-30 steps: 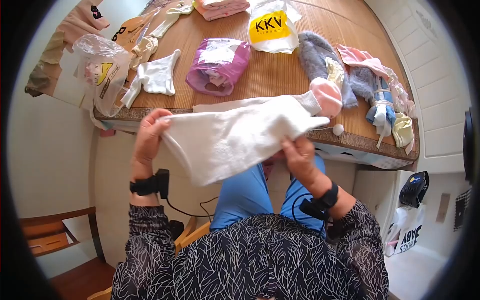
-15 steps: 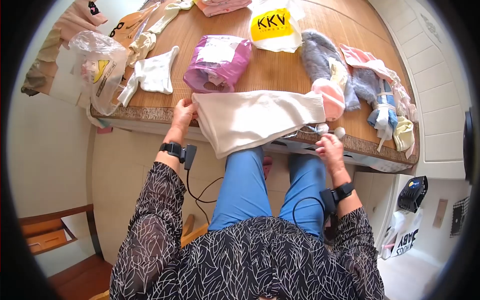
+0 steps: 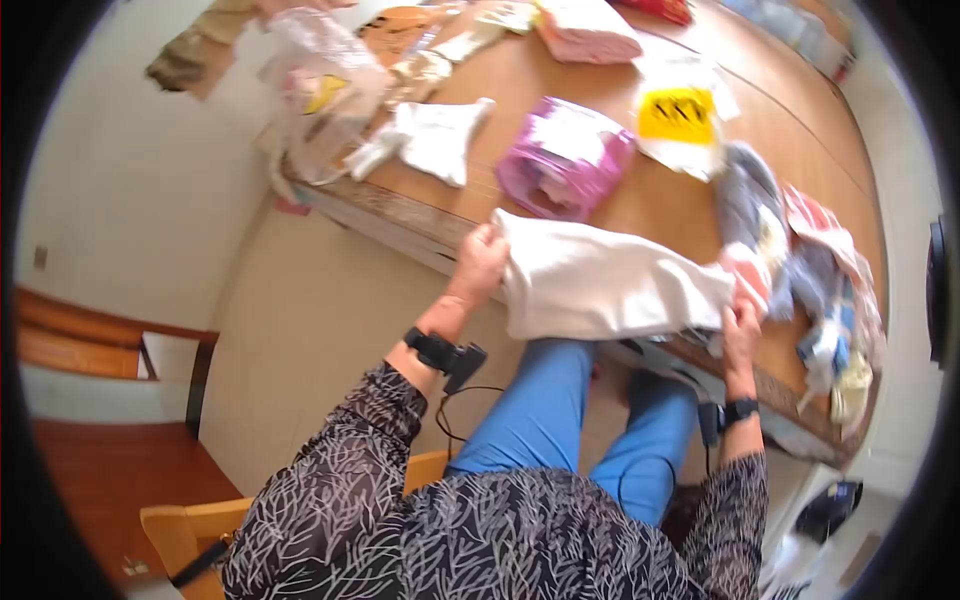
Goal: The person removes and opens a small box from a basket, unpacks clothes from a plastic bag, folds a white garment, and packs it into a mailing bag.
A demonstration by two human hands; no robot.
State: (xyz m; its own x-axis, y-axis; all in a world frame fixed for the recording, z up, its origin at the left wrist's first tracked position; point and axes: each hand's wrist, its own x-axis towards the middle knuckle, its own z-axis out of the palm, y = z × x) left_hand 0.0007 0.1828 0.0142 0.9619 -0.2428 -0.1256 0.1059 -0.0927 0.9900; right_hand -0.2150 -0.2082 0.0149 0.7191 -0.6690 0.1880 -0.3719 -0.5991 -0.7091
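Note:
A white knitted garment (image 3: 610,285) is stretched between my two hands over the table's front edge and my knees. My left hand (image 3: 482,262) is closed on its left end, near the top corner. At the narrower right end, my right hand (image 3: 741,328) pinches the fabric. Just behind that hand lies a pink rounded item (image 3: 745,270). A purple plastic bag (image 3: 566,158) with a white label stands behind the garment, its opening toward me.
On the wooden table (image 3: 450,205) are a white garment (image 3: 440,140), a clear bag (image 3: 325,90), a yellow-and-white bag (image 3: 680,125), folded pink cloth (image 3: 590,28), grey fluffy pieces (image 3: 748,185) and a tied blue-white bundle (image 3: 825,345). A wooden chair (image 3: 190,520) is at lower left.
The view has turned, shifting the table contents rightward. My right hand, which had let go of the white garment, has taken hold of its right end. My left hand still holds the left end.

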